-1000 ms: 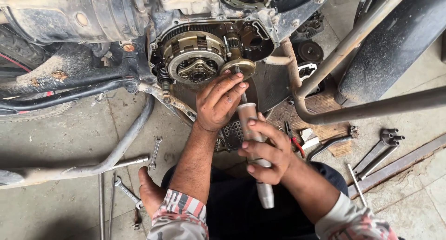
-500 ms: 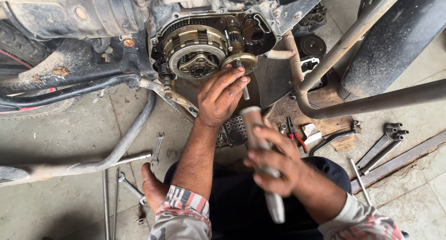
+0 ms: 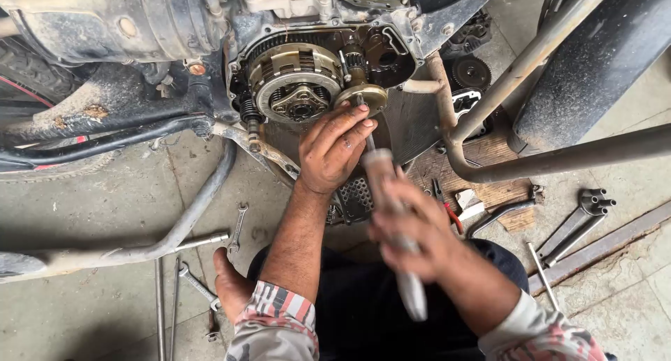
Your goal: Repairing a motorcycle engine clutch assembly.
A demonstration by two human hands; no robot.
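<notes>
Motorcycle engine (image 3: 210, 25) fills the upper frame, its side cover off. Exposed clutch assembly (image 3: 297, 81) sits left of centre in the opening; a smaller brass-coloured round gear (image 3: 363, 94) sits just beside it to the right.

Bent frame pipe (image 3: 531, 162) crosses the right side, above the concrete floor (image 3: 91, 214). Spanners (image 3: 237, 228) lie on the floor at lower left, a multi-socket wrench (image 3: 590, 207) at right, red-handled pliers (image 3: 447, 207) near the wooden block (image 3: 496, 186).

Left hand (image 3: 335, 148): fingers spread and pressed around a thin metal shaft (image 3: 368, 141) directly below the brass gear, fingertips touching the gear's lower edge. The grip is loose, steadying rather than fully closed.

Right hand (image 3: 412, 228): motion-blurred, grip closed around the grey cylindrical tool handle (image 3: 391, 214). The handle runs from just below the left hand, through the fist, to a free end near the person's lap. The thin shaft appears in line with it.
</notes>
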